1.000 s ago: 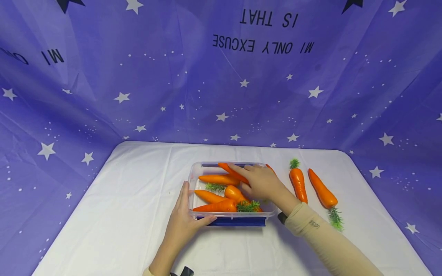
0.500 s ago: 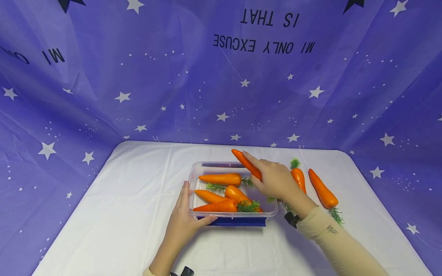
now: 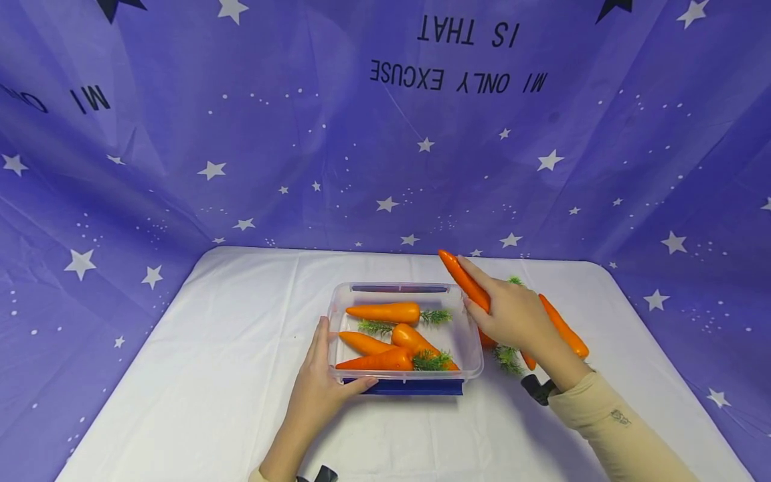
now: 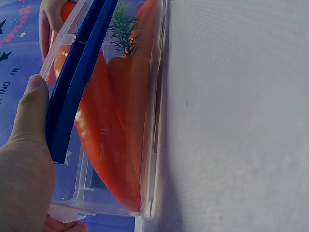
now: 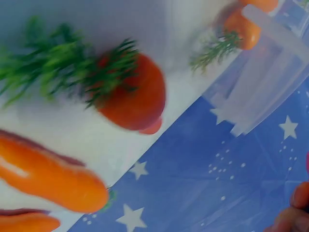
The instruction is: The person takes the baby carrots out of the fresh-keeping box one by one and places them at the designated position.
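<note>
I count four carrots [image 3: 385, 312] in the tub [image 3: 466, 335], perhaps more. My left hand [image 3: 319, 391] clasps its corner; right hand [image 3: 512, 314] grips a carrot [image 3: 460, 278].

Both hands are bare, with no gloves or rings showing. The right arm wears a long, close-fitting beige sleeve [image 3: 608, 432] with a small dark printed mark near the cuff, and a black strap or mount [image 3: 538, 388] sits at that wrist. At the left wrist, a sliver of pale cuff [image 3: 258, 474] and a black strapped piece [image 3: 322, 474] show at the bottom edge.
</note>
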